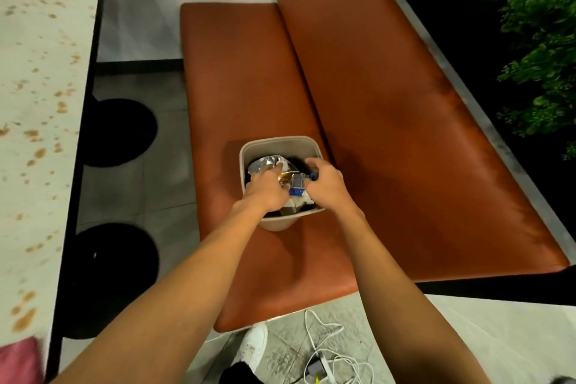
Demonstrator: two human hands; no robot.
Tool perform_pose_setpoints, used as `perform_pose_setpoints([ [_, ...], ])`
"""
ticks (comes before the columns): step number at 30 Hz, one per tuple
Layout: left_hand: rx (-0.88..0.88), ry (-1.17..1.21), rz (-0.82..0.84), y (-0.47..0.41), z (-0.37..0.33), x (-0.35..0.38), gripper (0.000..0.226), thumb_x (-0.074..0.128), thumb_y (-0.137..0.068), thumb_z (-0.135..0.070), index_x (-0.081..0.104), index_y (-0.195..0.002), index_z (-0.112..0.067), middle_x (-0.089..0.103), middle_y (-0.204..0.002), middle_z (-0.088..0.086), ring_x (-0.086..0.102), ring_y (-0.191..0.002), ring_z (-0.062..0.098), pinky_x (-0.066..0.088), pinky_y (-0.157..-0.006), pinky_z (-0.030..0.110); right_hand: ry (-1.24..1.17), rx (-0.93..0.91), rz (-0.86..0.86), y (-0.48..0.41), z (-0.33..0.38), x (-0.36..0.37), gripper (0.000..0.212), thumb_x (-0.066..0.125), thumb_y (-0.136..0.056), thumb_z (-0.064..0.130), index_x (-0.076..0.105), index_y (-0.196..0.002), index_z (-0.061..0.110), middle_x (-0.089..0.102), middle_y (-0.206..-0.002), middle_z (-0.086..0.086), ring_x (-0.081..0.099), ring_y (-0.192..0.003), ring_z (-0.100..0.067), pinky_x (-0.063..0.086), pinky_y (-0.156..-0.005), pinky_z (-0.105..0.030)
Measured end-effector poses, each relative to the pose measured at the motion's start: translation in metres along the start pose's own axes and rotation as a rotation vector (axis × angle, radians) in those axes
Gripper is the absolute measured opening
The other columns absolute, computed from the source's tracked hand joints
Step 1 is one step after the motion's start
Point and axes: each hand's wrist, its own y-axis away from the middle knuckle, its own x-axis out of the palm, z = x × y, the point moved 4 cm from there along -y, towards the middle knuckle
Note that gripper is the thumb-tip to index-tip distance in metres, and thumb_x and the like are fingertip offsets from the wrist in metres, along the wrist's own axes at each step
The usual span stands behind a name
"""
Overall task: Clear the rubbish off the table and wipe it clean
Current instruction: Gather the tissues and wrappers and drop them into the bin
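A beige rubbish bin [249,151] stands on the orange bench seat [237,78]. It is filled with wrappers: a crumpled silver foil bag [265,162] at the back left and a blue and silver packet [297,184] in the middle. Both my hands are over the bin's mouth. My left hand [265,188] reaches down onto the rubbish, fingers pointing at the foil bag. My right hand [325,185] has curled fingers on the blue and silver packet. The table [37,87] runs along the left edge, its pale top spotted with brown stains.
The orange backrest [405,103] rises right of the seat, with green plants [536,40] behind it. Two black round table bases [118,131] stand on the grey floor. A pink cloth [18,362] lies at the table's near corner. White cables and a charger [324,362] lie by my shoe.
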Motion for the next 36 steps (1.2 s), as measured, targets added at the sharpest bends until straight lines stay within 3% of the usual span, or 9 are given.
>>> perform_pose_setpoints([
  [6,0.026,0.156,-0.116,0.023,0.006,-0.036,0.049,0.062,-0.102,-0.027,0.054,-0.151,-0.022,0.057,-0.151,0.008,0.053,-0.139,0.029,0.044,-0.114,0.033,-0.001,0.003,-0.038,0.013,0.02,0.001,0.053,0.063,-0.094,0.006,0.058,-0.145,0.018,0.063,-0.143,-0.004,0.052,-0.139,-0.023,0.04,-0.119,-0.035],
  [9,0.029,0.215,-0.152,0.035,0.012,-0.052,0.035,0.06,-0.103,-0.027,0.064,-0.138,-0.024,0.066,-0.136,0.003,0.067,-0.118,0.023,0.052,-0.094,0.027,-0.01,-0.008,-0.03,0.021,0.03,0.007,0.053,0.064,-0.094,0.005,0.059,-0.145,0.016,0.062,-0.144,-0.003,0.053,-0.139,-0.023,0.041,-0.118,-0.034],
  [13,0.045,0.268,-0.213,0.056,0.023,-0.076,0.029,0.06,-0.104,-0.024,0.067,-0.132,-0.018,0.07,-0.132,0.003,0.064,-0.122,0.019,0.043,-0.095,0.019,-0.008,-0.043,-0.031,0.035,0.058,0.015,0.052,0.064,-0.095,0.005,0.058,-0.146,0.015,0.063,-0.143,-0.002,0.058,-0.132,-0.019,0.041,-0.098,-0.022],
  [17,0.032,0.299,-0.264,0.08,0.041,-0.102,0.028,0.061,-0.103,-0.027,0.067,-0.129,-0.02,0.07,-0.13,0.003,0.063,-0.124,0.02,0.044,-0.098,0.023,0.005,-0.08,-0.023,0.05,0.092,0.028,0.049,0.063,-0.098,0.007,0.058,-0.146,0.015,0.062,-0.145,-0.004,0.054,-0.136,-0.023,0.044,-0.106,-0.026],
  [20,0.031,0.316,-0.282,0.099,0.06,-0.123,0.029,0.061,-0.104,-0.029,0.066,-0.131,-0.02,0.069,-0.13,0.003,0.063,-0.123,0.021,0.044,-0.094,0.023,0.022,-0.117,-0.036,0.065,0.122,0.04,0.045,0.061,-0.098,0.007,0.06,-0.143,0.014,0.066,-0.139,-0.007,0.058,-0.132,-0.024,0.042,-0.101,-0.024],
  [25,0.04,0.306,-0.289,0.136,0.1,-0.158,0.029,0.06,-0.105,-0.03,0.065,-0.132,-0.02,0.068,-0.128,0.001,0.062,-0.11,0.016,0.042,-0.088,0.022,0.041,-0.165,-0.055,0.096,0.168,0.075,0.047,0.065,-0.097,0.009,0.061,-0.143,0.014,0.068,-0.135,-0.006,0.061,-0.127,-0.023,0.043,-0.106,-0.028],
  [29,0.05,0.288,-0.306,0.171,0.14,-0.189,0.03,0.06,-0.105,-0.03,0.064,-0.133,-0.019,0.068,-0.13,0.002,0.064,-0.12,0.019,0.042,-0.089,0.023,0.041,-0.209,-0.076,0.126,0.205,0.111,0.045,0.066,-0.095,0.011,0.062,-0.14,0.017,0.068,-0.135,-0.005,0.063,-0.125,-0.022,0.049,-0.109,-0.036],
  [33,0.051,0.268,-0.338,0.213,0.188,-0.218,0.032,0.059,-0.106,-0.03,0.062,-0.136,-0.018,0.067,-0.132,0.002,0.063,-0.121,0.022,0.043,-0.091,0.024,0.031,-0.239,-0.048,0.159,0.242,0.156,0.044,0.065,-0.097,0.011,0.061,-0.141,0.016,0.068,-0.134,-0.004,0.063,-0.123,-0.021,0.045,-0.101,-0.023],
  [36,0.044,0.275,-0.36,0.244,0.23,-0.239,0.033,0.058,-0.107,-0.029,0.061,-0.137,-0.017,0.066,-0.134,0.004,0.062,-0.121,0.023,0.044,-0.091,0.025,0.027,-0.26,-0.023,0.182,0.267,0.194,0.046,0.064,-0.099,0.011,0.059,-0.145,0.015,0.065,-0.138,-0.004,0.061,-0.128,-0.021,0.043,-0.102,-0.024],
])
